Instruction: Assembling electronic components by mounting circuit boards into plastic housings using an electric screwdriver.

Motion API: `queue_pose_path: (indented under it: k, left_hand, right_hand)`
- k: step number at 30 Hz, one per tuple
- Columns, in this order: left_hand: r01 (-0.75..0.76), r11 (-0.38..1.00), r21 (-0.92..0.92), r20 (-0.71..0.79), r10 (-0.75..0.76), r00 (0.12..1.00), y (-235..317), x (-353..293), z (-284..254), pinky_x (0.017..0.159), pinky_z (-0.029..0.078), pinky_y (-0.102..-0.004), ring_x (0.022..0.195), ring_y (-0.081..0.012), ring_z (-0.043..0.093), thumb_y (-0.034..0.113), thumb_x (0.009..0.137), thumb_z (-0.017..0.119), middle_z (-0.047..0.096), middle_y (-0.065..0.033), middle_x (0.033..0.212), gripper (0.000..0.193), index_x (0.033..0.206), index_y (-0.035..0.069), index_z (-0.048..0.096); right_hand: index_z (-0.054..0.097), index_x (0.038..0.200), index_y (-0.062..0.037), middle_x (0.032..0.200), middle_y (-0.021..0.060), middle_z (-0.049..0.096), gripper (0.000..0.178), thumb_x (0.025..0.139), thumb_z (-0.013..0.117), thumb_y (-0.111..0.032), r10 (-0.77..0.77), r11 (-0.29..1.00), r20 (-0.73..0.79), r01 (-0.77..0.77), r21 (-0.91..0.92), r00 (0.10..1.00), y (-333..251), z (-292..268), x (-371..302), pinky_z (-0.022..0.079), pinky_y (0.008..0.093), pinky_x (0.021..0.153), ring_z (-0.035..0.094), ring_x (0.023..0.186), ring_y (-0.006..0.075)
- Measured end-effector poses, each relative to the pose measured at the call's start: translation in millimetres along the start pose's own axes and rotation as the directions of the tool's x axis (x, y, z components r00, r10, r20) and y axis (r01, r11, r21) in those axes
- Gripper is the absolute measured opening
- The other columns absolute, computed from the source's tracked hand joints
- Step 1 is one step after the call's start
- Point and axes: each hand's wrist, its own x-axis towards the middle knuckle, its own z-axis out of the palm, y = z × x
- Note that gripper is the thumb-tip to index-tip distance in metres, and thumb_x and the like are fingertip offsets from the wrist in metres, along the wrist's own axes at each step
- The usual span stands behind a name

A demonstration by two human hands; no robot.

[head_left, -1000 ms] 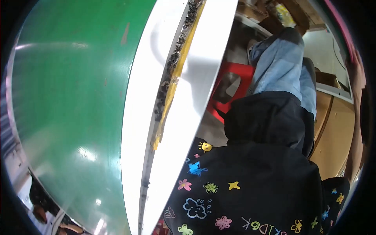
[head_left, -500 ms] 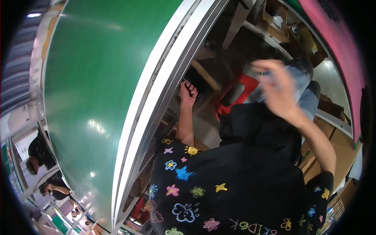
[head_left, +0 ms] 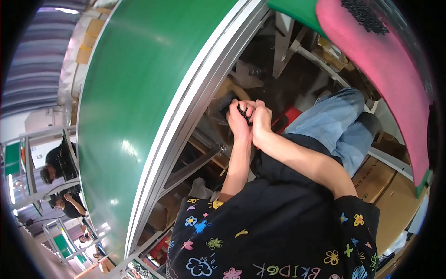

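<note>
My left hand [head_left: 237, 122] is curled closed below the belt's edge, in front of my body. Small black pieces [head_left: 243, 111], dark and bumpy, show between its fingers; their exact kind is too small to make out. My right hand [head_left: 262, 117] is pressed against the left one with its fingers bent closed. Whatever lies inside the right hand is hidden. More small black pieces lie in a pile [head_left: 364, 16] on the pink mat [head_left: 378, 76] at the upper right, away from both hands.
A green conveyor belt [head_left: 139, 88] with a metal rail [head_left: 179, 111] runs along my left. Beneath the hands is a red stool [head_left: 287, 119]. Cardboard boxes [head_left: 378, 181] stand at the right. Other people [head_left: 62, 160] sit beyond the belt at the far left.
My right hand has swung left and down from above my legs to meet my left hand. The left hand stays closed on the black pieces. The view has shifted, showing more pink mat.
</note>
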Motion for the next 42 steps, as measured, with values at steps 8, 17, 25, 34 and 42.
queue_pose_path:
  k: [8, 17, 25, 34, 42]
  left_hand:
    - [-0.215, 0.960, 0.179, 0.115, 0.197, 0.974, 50, -48, 83, 0.042, 0.027, -0.0266, 0.046, -0.0137, 0.037, 0.027, 0.096, 0.036, 0.040, -0.0056, 0.053, 0.039, 0.062, 0.007, 0.038]
    - [-0.481, 0.872, 0.095, 0.538, 0.361, 0.762, 70, -76, 279, 0.039, 0.030, -0.0267, 0.046, -0.0124, 0.040, 0.018, 0.094, 0.040, 0.043, -0.0067, 0.055, 0.035, 0.062, 0.004, 0.038]
    - [-0.107, 0.994, -0.024, 0.660, 0.097, 0.745, -11, -38, 433, 0.034, 0.023, -0.0263, 0.039, -0.0119, 0.033, 0.020, 0.089, 0.040, 0.040, -0.0050, 0.054, 0.027, 0.067, 0.006, 0.040]
    - [-0.245, 0.964, 0.106, 0.590, 0.137, 0.796, -36, 17, 432, 0.038, 0.023, -0.0259, 0.044, -0.0112, 0.036, 0.025, 0.091, 0.039, 0.041, -0.0029, 0.057, 0.026, 0.072, 0.009, 0.040]
    - [-0.429, 0.894, 0.128, 0.630, 0.261, 0.732, -49, 26, 432, 0.042, 0.032, -0.0262, 0.047, -0.0134, 0.042, 0.026, 0.097, 0.037, 0.045, -0.0049, 0.059, 0.033, 0.073, 0.005, 0.044]
  right_hand:
    - [0.067, 0.090, 0.0008, 0.078, 0.0013, 0.061, 0.044, 0.093, 0.030, -0.025, 0.004, 0.973, 0.106, -0.028, 0.229, 0.994, -77, 12, -47, 0.037, 0.0262, 0.061, 0.045, 0.064, 0.0099]
    - [0.051, 0.064, -0.0007, 0.073, 0.0079, 0.056, 0.032, 0.086, 0.035, -0.018, -0.436, 0.778, -0.010, 0.383, 0.498, 0.900, -265, -7, -69, 0.040, 0.0295, 0.070, 0.050, 0.072, 0.0175]
    - [0.060, 0.075, 0.0033, 0.066, 0.0077, 0.059, 0.036, 0.084, 0.033, -0.019, -0.596, 0.618, -0.303, 0.666, 0.418, 0.743, -398, -91, 12, 0.036, 0.0268, 0.052, 0.045, 0.055, 0.0131]
    - [0.060, 0.084, 0.0029, 0.076, 0.0131, 0.065, 0.040, 0.094, 0.030, -0.020, -0.737, 0.562, -0.290, 0.792, 0.238, 0.610, -393, -136, 49, 0.047, 0.0317, 0.072, 0.061, 0.072, 0.0191]
    - [0.057, 0.080, 0.0013, 0.072, 0.0042, 0.057, 0.035, 0.098, 0.035, -0.020, -0.958, 0.273, 0.024, 0.931, -0.240, 0.287, -383, -189, 35, 0.042, 0.0257, 0.064, 0.051, 0.068, 0.0106]
